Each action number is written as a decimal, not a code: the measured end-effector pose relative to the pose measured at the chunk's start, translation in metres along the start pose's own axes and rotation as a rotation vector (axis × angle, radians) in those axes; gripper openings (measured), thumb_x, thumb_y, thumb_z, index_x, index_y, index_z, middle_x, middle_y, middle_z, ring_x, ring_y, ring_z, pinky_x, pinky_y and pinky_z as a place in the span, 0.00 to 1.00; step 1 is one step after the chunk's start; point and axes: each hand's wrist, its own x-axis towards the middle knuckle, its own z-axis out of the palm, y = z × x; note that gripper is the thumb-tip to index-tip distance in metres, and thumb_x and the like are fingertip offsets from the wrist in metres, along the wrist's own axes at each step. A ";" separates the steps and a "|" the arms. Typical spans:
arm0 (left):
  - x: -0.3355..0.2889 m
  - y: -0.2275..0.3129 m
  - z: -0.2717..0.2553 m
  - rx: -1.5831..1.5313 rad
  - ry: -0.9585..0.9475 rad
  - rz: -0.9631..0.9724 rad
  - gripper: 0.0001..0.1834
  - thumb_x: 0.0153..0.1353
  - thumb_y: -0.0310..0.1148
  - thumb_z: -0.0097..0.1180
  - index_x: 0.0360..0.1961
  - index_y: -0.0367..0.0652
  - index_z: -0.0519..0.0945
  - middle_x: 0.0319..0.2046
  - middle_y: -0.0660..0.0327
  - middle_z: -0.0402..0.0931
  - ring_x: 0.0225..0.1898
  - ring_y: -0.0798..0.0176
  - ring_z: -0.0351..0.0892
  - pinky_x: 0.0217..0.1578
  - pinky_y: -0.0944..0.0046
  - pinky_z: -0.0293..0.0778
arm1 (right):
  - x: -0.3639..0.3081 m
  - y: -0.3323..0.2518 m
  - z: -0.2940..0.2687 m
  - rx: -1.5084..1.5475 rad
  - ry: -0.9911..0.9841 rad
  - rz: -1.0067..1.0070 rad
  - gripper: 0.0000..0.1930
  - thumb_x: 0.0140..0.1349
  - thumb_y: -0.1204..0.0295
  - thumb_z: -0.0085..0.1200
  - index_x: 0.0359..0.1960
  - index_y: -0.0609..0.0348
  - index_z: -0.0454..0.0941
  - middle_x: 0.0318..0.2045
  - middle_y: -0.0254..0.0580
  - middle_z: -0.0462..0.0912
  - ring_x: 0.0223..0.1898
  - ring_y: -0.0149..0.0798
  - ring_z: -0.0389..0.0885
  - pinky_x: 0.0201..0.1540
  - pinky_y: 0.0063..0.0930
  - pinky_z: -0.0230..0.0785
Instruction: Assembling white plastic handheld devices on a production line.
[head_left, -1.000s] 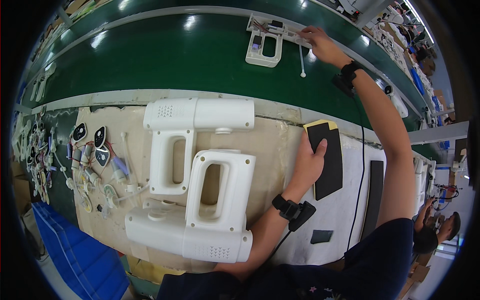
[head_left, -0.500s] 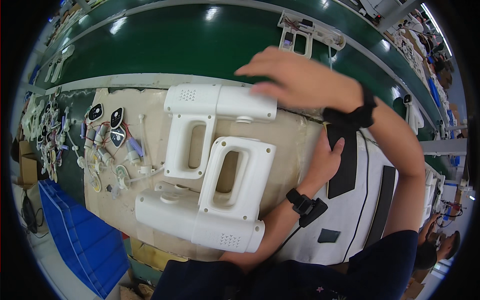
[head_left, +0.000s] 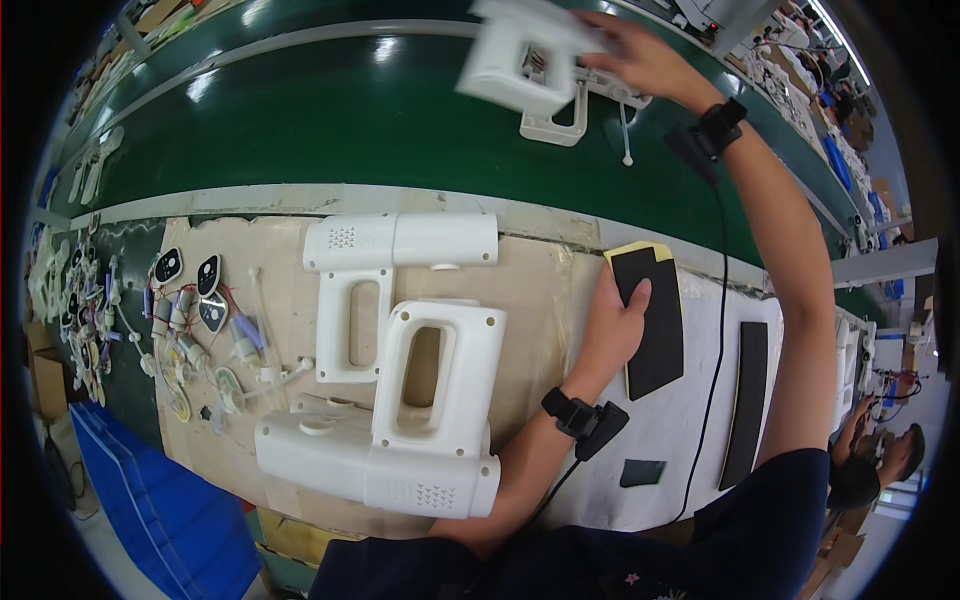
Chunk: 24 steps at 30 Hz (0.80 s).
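Note:
High over the green conveyor, my right hand (head_left: 637,62) grips a white plastic housing with a looped handle (head_left: 525,70), blurred by motion. Below and behind it lies an open white housing with parts inside (head_left: 560,128), partly hidden. A black sheet with yellow backing (head_left: 655,330) is in my left hand (head_left: 612,325), its thumb across the sheet's face and the other fingers underneath. To the left of that hand rest two more white housings: one farther off (head_left: 440,238), and a nearer one (head_left: 430,480) close to my left forearm.
Small motors, wires and black oval panels (head_left: 208,275) lie at the left of the cardboard-covered bench (head_left: 540,330). A blue bin (head_left: 160,500) stands at lower left. A black strip (head_left: 745,405) and a dark patch (head_left: 641,472) lie on the right. Cables trail from both wrists.
My right hand has moved away over the conveyor and now holds a white housing. My left hand keeps the black sheet, its yellow backing now showing. The whole view has shifted slightly.

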 end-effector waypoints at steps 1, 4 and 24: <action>-0.001 0.001 0.002 -0.004 -0.006 -0.013 0.18 0.66 0.27 0.51 0.55 0.33 0.67 0.49 0.50 0.74 0.51 0.53 0.73 0.55 0.59 0.67 | -0.008 0.035 -0.010 -0.211 0.049 -0.017 0.31 0.60 0.69 0.58 0.65 0.59 0.64 0.59 0.51 0.73 0.60 0.47 0.72 0.64 0.35 0.60; 0.000 -0.003 -0.003 -0.016 0.002 -0.018 0.18 0.66 0.27 0.50 0.55 0.33 0.67 0.49 0.50 0.74 0.51 0.53 0.74 0.55 0.59 0.67 | -0.023 0.061 -0.008 -0.231 -0.044 0.148 0.31 0.60 0.69 0.58 0.66 0.55 0.64 0.62 0.48 0.71 0.62 0.47 0.69 0.66 0.35 0.58; 0.000 -0.009 -0.004 -0.055 -0.004 -0.054 0.19 0.67 0.29 0.51 0.57 0.34 0.65 0.50 0.49 0.74 0.53 0.53 0.73 0.56 0.59 0.67 | -0.028 0.097 0.016 -0.142 -0.308 0.223 0.28 0.65 0.63 0.53 0.67 0.50 0.64 0.62 0.49 0.70 0.63 0.47 0.67 0.66 0.38 0.57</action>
